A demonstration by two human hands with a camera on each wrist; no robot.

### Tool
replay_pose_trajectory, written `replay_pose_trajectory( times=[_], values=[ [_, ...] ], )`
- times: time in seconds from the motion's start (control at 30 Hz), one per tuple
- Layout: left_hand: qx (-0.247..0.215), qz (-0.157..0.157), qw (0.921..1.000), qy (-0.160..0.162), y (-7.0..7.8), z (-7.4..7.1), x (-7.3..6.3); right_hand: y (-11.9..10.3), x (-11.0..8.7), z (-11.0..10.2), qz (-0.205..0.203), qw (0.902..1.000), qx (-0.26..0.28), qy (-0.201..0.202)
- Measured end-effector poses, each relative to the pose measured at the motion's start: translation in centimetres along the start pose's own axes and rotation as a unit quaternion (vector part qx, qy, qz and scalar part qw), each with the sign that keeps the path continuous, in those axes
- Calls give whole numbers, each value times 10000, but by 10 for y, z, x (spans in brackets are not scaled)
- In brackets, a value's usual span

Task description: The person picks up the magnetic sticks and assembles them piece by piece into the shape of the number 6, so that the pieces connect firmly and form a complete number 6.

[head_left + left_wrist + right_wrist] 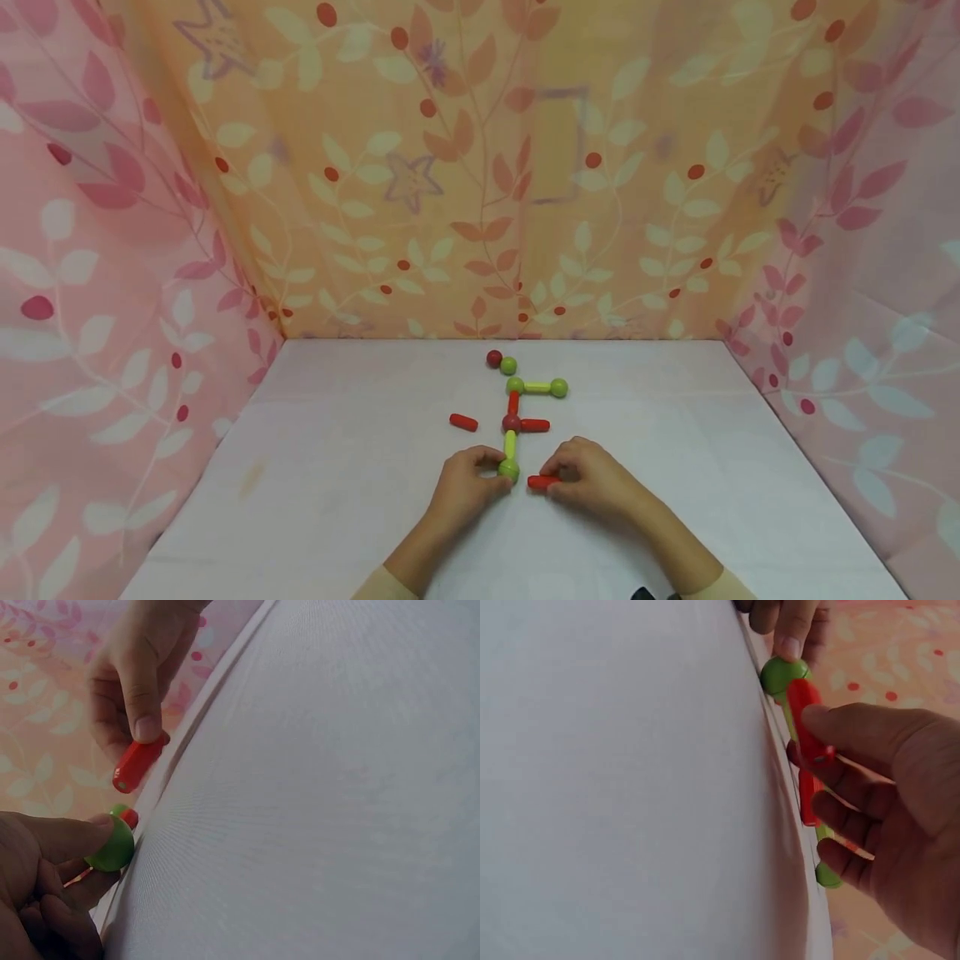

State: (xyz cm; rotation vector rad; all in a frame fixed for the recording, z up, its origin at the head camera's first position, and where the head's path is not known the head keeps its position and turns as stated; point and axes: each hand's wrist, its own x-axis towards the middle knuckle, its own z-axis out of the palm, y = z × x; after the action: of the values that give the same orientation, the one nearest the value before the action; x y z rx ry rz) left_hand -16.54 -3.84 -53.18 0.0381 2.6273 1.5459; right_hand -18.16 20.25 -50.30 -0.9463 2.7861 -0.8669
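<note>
My left hand (467, 485) pinches the green ball (508, 472) at the near end of a joined ball-and-stick figure. From that ball a yellow-green stick (510, 445) runs away to a dark red ball (512, 423). One red stick (536, 426) points right from the red ball, and another red stick (513, 403) leads on to a green ball (515, 386). A yellow-green stick (537, 387) links that one to a further green ball (558, 387). Between thumb and fingers my right hand (588, 475) holds a loose red stick (542, 482), its end facing the near green ball across a small gap.
Left of the figure lies a separate red stick (463, 422). Beyond its far end sit a loose dark red ball (494, 358) and a green ball (508, 365), side by side. Patterned cloth walls (480, 250) border the white table (337, 467) at the back and sides.
</note>
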Motion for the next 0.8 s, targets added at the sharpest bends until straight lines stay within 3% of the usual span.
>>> replay_pose_trajectory(
  times=[0.33,0.8],
  values=[
    [-80,154,9998,-44,-1,1,1,-2,18,-5,305,9992,79,-253],
    [-23,297,9995,-129,-5,-1,3,-2,25,0,447,9981,311,-301]
  ],
)
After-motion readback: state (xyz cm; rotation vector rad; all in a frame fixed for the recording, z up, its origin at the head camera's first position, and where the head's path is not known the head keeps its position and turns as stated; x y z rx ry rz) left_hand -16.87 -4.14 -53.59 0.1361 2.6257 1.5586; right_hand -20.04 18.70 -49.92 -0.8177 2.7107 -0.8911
